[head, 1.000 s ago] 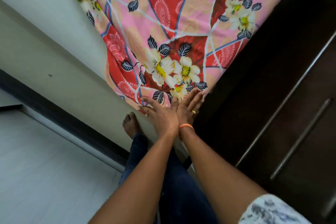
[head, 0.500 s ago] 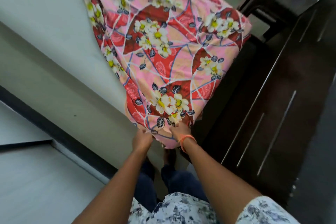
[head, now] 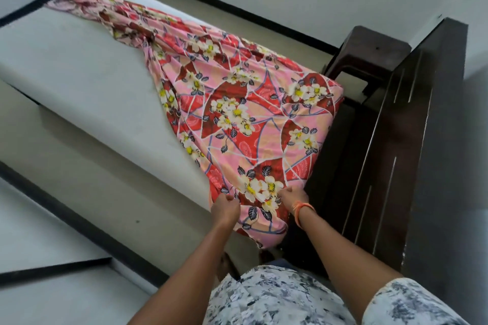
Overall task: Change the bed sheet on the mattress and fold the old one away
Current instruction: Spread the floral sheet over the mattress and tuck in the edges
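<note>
at the near corner of the mattress point(head: 79, 82), the floral bed sheet point(head: 237, 119) is gripped by both hands: the left hand point(head: 225, 210) and the right hand point(head: 294, 196) (orange band at the wrist) are curled into its edge. the sheet is bunched diagonally across the bare mattress, beside a dark wardrobe point(head: 412, 153).

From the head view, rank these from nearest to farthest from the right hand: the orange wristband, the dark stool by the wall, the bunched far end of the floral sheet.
From the right hand:
1. Orange wristband, on that wrist.
2. Dark stool, beyond the mattress corner, on the right.
3. Bunched far end of the floral sheet, at the far left corner.
</note>
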